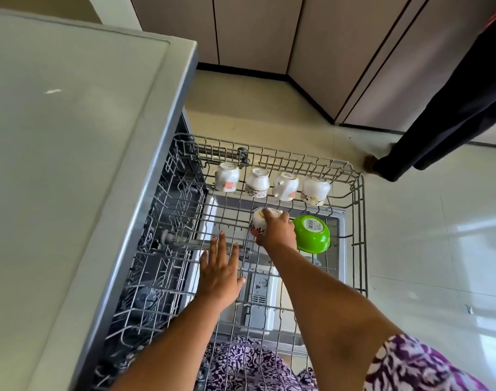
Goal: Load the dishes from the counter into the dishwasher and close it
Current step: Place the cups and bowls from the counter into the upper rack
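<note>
One head-worn wide-angle view looks steeply down and forward from above the person's own arms, close over the pulled-out rack [269,249]. The counter [57,165] fills the left side near the lens, the floor [438,249] lies to the right, and cabinet doors [255,29] cross the far top edge, their lines bowed by the lens

The green bowl [311,234], which lay upside down in the upper rack [359,210] near its right edge, carried a white barcode sticker [312,223], but its digits were too small to read. The upturned cups [257,182] showed small base marks, also unreadable.
</note>
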